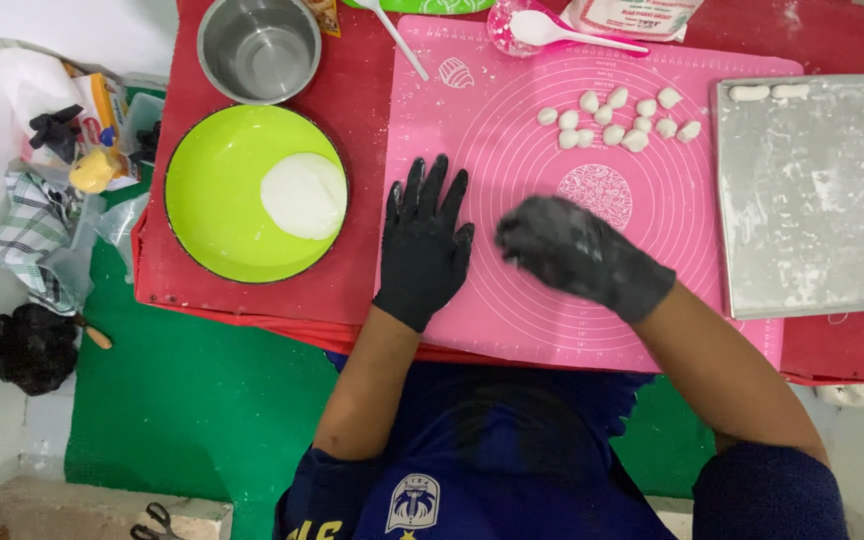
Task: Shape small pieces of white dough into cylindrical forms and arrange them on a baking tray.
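Both my hands wear black gloves dusted with flour. My left hand [425, 245] lies flat, fingers spread, on the left part of the pink silicone mat [492, 120]. My right hand [572, 255] is curled over the mat's middle; whether it holds a piece of dough is hidden. Several small white dough pieces [617, 118] lie in a cluster at the mat's far right. A lump of white dough [303, 195] rests in the lime green bowl [217, 200] to the left.
A metal tray [817, 200] at right carries two dough pieces [767, 92]. A steel pot [258, 48] stands beyond the green bowl. White spoons [552, 32] lie at the far edge. Bags and clutter [62, 150] sit on the floor at left.
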